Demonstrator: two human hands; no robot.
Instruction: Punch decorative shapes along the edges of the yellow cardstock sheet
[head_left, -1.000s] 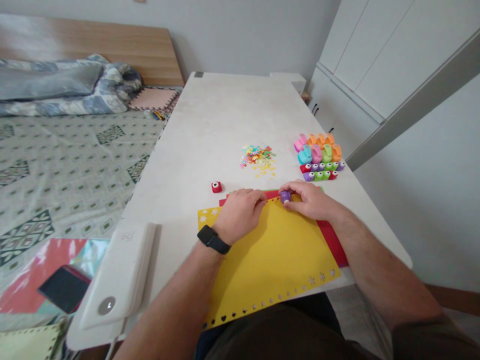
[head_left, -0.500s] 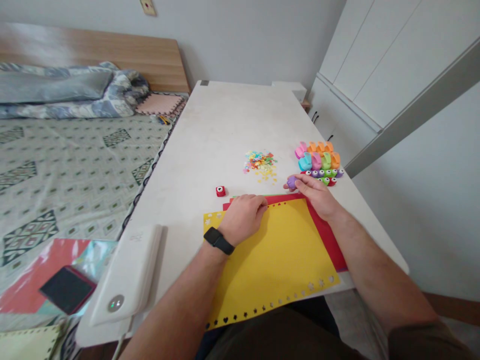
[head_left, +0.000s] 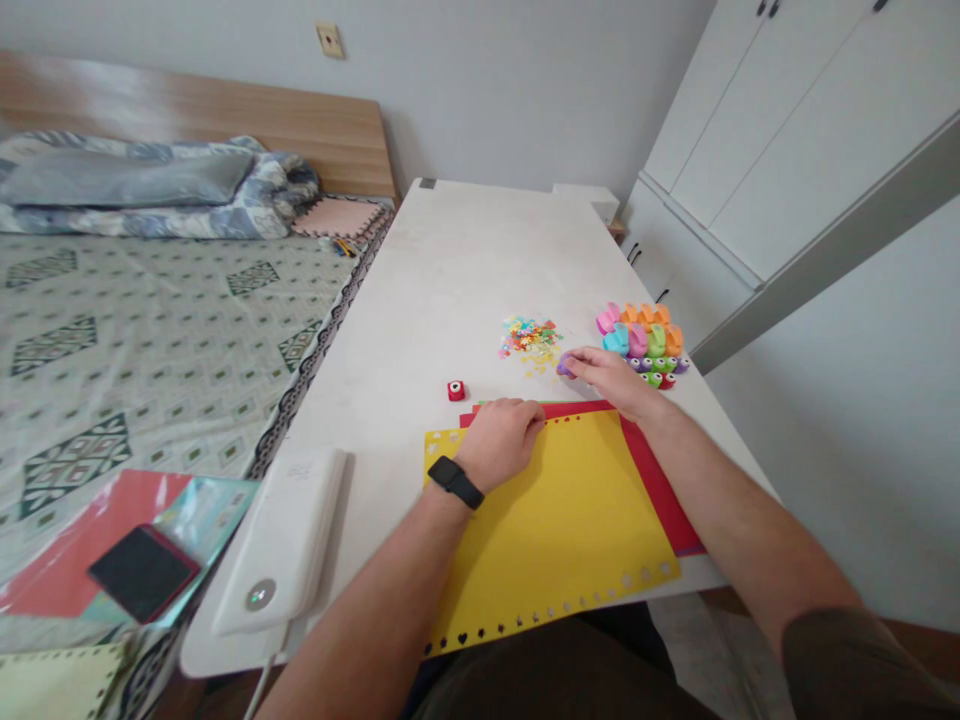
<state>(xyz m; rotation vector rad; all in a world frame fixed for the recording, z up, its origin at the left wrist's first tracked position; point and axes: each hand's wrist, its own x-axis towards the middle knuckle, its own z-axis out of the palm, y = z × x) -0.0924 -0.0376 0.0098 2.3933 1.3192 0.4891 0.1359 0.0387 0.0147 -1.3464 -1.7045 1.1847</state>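
In my right hand (head_left: 611, 375) is a small purple craft punch (head_left: 565, 364), pinched between thumb and fingers above the table, just beyond the paper's far edge. My left hand (head_left: 501, 438), a dark watch on its wrist, lies with curled fingers at the far edge of a yellow sheet of paper (head_left: 577, 510) and grips it there. Small shapes are punched along the sheet's near and far edges. Beneath it, red paper (head_left: 667, 500) sticks out at the right and back. A red craft punch (head_left: 456, 390) stands beyond my left hand. Colourful paper cut-outs (head_left: 531, 337) lie scattered past the paper.
Several large and small craft punches (head_left: 643, 340) stand in rows at the right. A white device with a cable (head_left: 281, 545) lies at the table's left edge. The bed (head_left: 165, 330) adjoins on the left, with a dark phone (head_left: 144, 572) on it. Cabinets (head_left: 757, 120) rise at the right.
My right hand has carried the purple craft punch left, away from the rows of punches and towards the cut-outs. My left hand stays on the yellow paper. The view has shifted slightly.
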